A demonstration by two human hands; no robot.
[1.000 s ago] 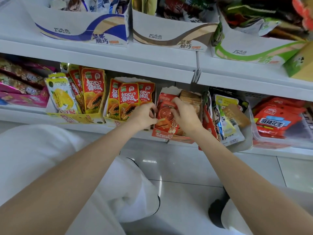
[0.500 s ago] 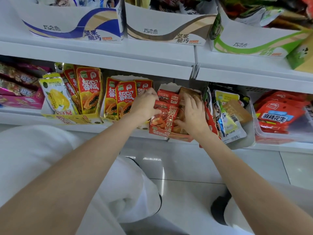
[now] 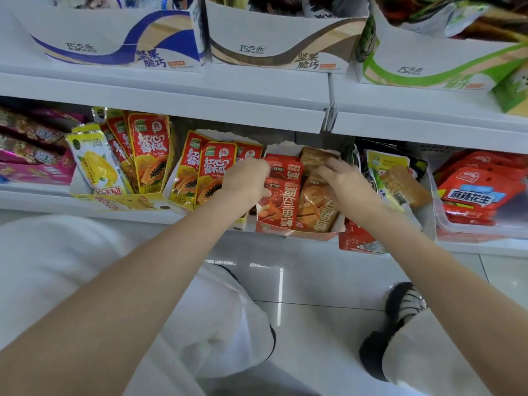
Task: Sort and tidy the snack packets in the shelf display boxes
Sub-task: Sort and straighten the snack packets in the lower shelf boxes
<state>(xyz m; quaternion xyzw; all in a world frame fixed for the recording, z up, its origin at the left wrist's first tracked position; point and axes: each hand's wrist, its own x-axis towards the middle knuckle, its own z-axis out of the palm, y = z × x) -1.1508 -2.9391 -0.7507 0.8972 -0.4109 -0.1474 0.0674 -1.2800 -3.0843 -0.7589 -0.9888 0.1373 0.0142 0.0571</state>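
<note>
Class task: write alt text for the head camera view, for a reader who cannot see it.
A person's left hand and right hand hold red packets and brown packets in a red display box on a white shelf. Papaya packets stand in the neighbouring box.

1. Left hand grips red packets in the display box.
2. Right hand on the brown packets beside them.
3. Papaya packets just left.
</note>
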